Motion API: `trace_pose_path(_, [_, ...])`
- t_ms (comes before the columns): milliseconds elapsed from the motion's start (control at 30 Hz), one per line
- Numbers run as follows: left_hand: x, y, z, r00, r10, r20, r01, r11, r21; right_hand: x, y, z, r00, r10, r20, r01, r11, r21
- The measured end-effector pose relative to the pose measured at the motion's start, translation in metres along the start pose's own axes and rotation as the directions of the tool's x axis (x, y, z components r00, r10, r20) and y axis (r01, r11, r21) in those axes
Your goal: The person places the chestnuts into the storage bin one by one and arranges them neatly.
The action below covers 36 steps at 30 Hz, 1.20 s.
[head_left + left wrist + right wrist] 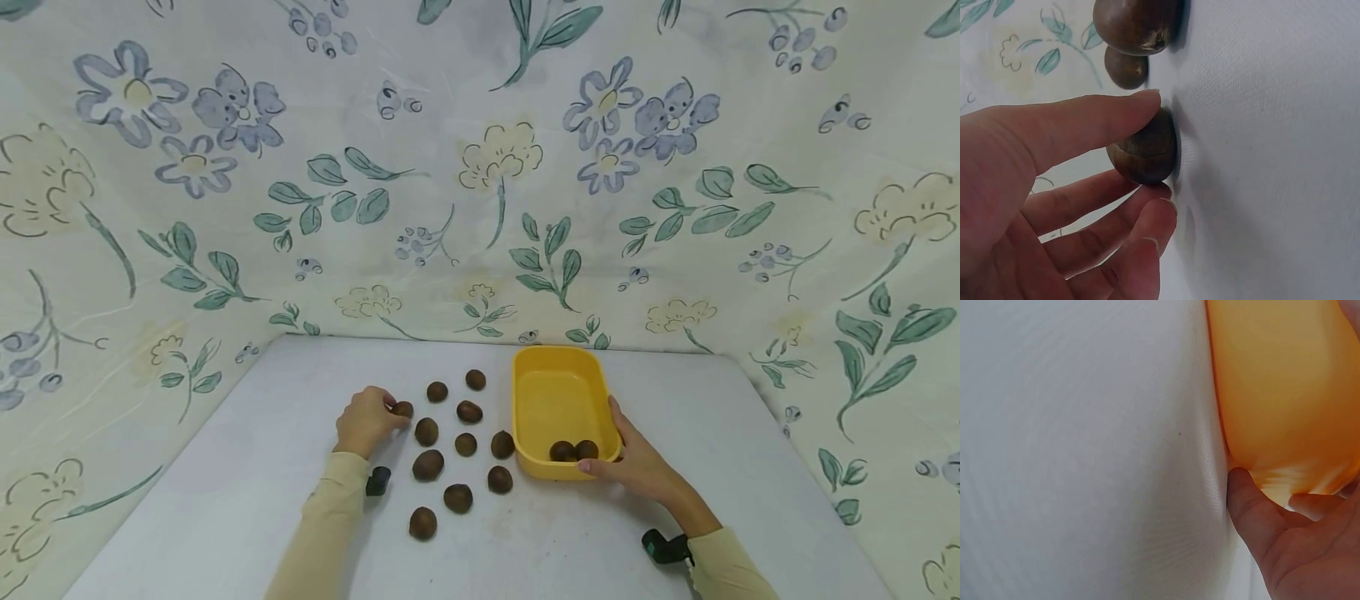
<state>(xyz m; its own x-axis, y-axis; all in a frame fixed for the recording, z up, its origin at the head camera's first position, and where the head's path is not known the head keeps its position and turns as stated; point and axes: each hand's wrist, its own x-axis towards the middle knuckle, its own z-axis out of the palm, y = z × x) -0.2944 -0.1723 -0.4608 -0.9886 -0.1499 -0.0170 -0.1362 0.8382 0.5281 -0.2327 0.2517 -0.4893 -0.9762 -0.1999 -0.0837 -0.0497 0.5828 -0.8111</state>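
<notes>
My left hand [367,421] is at the left edge of a loose group of brown chestnuts. Its thumb and fingers pinch one chestnut [1144,150], which sits at the white table surface in the left wrist view. A yellow plastic container [558,392] stands right of the group, with two chestnuts [574,451] inside at its near end. My right hand [637,462] grips the container's near right corner, thumb at the near rim and fingers along the right side. In the right wrist view, fingertips [1240,478] touch the container's yellow wall [1285,387]; part of the hand is cut off.
Several more chestnuts [428,465] lie spread over the white table [225,500] between the left hand and the container. A flower-patterned cloth [480,208] hangs behind the table and along its sides. A black wrist device [666,547] is on the right forearm.
</notes>
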Motion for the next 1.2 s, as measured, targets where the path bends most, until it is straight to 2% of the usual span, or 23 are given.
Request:
trace_pose_path(300, [-0.001,-0.002,-0.004,1.000,0.008,0.007,-0.008,0.999,-0.031,-0.001,-0.001,0.001,1.000,0.001,0.003,-0.001,1.000,-0.011])
trace_pose_path(567, [-0.001,-0.001,-0.018,0.999,0.027,0.034,-0.022,0.990,-0.139,-0.001,0.000,0.001,1.000,-0.006,0.007,0.006,1.000,0.002])
trace_pose_path(733, [0.000,0.005,-0.025,0.997,0.078,0.025,-0.072,0.979,-0.190,-0.001,-0.001,0.001,1.000,0.004,0.001,-0.004,1.000,0.002])
trace_pose_path(900, [-0.004,0.016,-0.031,0.991,0.130,-0.019,-0.131,0.968,-0.216,-0.001,0.001,0.002,1.000,0.006,-0.002,-0.006,1.000,0.007])
trace_pose_path(1200, [-0.014,0.036,-0.038,0.972,0.218,-0.088,-0.233,0.944,-0.233,0.000,0.001,0.002,1.000,0.015,-0.003,-0.015,1.000,0.010])
